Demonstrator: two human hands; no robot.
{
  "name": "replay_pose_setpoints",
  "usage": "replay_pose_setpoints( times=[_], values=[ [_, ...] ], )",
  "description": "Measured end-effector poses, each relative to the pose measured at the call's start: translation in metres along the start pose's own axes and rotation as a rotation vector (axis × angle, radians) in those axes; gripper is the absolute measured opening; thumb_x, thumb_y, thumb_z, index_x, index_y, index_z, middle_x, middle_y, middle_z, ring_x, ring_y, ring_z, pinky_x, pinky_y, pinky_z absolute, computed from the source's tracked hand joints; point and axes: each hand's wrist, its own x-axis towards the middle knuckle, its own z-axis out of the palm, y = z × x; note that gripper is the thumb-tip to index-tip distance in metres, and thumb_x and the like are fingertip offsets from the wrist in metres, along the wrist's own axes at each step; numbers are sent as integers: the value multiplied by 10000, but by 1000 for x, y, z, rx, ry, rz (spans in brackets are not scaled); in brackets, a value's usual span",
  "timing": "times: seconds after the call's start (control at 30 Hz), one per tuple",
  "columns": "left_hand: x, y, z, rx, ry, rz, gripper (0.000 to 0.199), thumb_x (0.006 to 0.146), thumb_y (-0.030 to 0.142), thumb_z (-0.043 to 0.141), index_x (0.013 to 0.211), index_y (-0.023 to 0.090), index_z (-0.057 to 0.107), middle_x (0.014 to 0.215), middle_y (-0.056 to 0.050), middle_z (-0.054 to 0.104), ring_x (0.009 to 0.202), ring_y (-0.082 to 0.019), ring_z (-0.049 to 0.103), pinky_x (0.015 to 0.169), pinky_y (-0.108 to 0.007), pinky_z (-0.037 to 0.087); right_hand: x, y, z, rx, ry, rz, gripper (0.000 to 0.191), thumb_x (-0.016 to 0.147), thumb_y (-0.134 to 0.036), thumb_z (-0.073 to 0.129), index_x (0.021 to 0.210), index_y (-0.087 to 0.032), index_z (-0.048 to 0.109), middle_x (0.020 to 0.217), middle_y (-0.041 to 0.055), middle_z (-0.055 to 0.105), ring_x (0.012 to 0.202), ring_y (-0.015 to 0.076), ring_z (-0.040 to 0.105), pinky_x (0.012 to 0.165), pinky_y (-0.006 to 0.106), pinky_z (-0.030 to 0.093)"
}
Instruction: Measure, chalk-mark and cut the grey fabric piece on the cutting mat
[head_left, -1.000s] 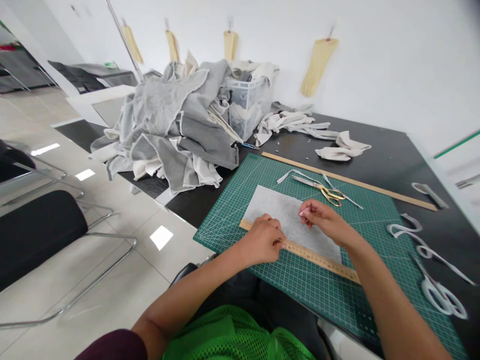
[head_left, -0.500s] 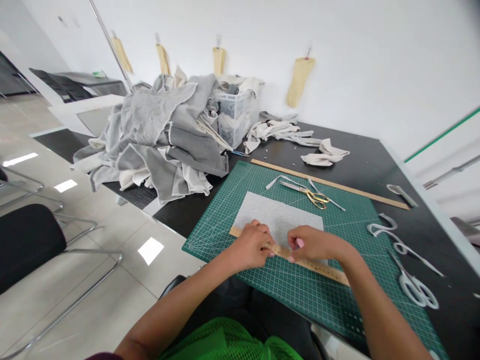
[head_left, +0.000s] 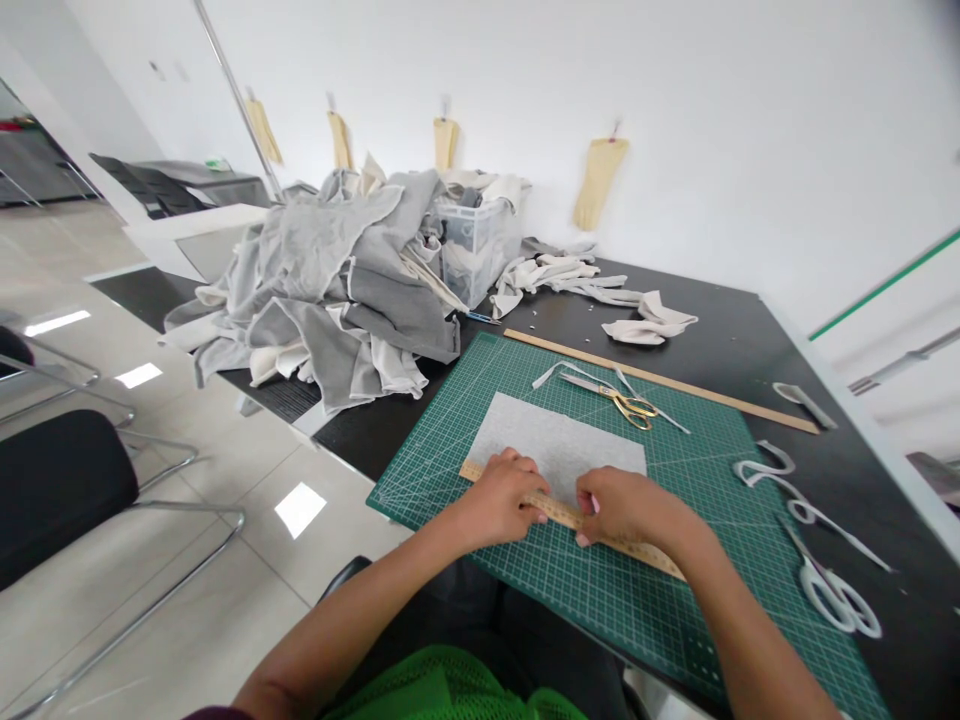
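A wooden ruler (head_left: 555,508) lies along the near edge of a light grey fabric piece (head_left: 559,432), on a green cutting mat (head_left: 420,450). My left hand (head_left: 504,500) is closed around the ruler's middle-left part, fingers over it and thumb at its near side. Close by on the right, my right hand (head_left: 622,505) is bent in a pinch at the ruler. A small pink piece (head_left: 595,504) shows between its fingers, mostly hidden. Gold-handled scissors (head_left: 619,397) and a thin fabric strip (head_left: 551,372) lie beyond the fabric.
White-handled scissors (head_left: 836,590) and curled fabric strips (head_left: 780,470) lie at the right. A long wooden strip (head_left: 660,380) crosses the mat's far edge. Grey fabric is heaped (head_left: 322,280) at the left beside a clear plastic bin (head_left: 476,250). A black chair (head_left: 64,490) stands on the floor.
My right hand has shifted slightly at the ruler, and less of the pink piece shows. My left hand keeps its hold. The whole view has tilted up slightly.
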Motion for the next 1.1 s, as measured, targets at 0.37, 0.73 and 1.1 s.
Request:
replay_pose_setpoints(
  times=[0.37,0.73,1.1],
  values=[
    [-3,5,4,110,81,91,32,885,241,703,873,229,730,919,-12,699,966,-206,581,851,-350,412,5,4,-4,144,-153,-227,170,702,-362,800,706,-206,734,678,-5,666,631,175,575,552,277,336],
    [-3,5,9,104,126,146,180,985,260,576,895,226,728,921,-11,730,878,-169,643,818,-329,435,-7,5,-11,171,-114,-337,167,761,-359,747,710,-200,744,633,-16,617,593,152,511,536,264,309],
    [58,-11,-32,236,133,130,187,987,260,568,948,224,747,951,-24,726,913,-177,668,826,-296,467,9,30,-22,201,416,-272,273,953,-389,581,902,-210,781,809,50,705,768,210,614,701,281,396]
  ],
)
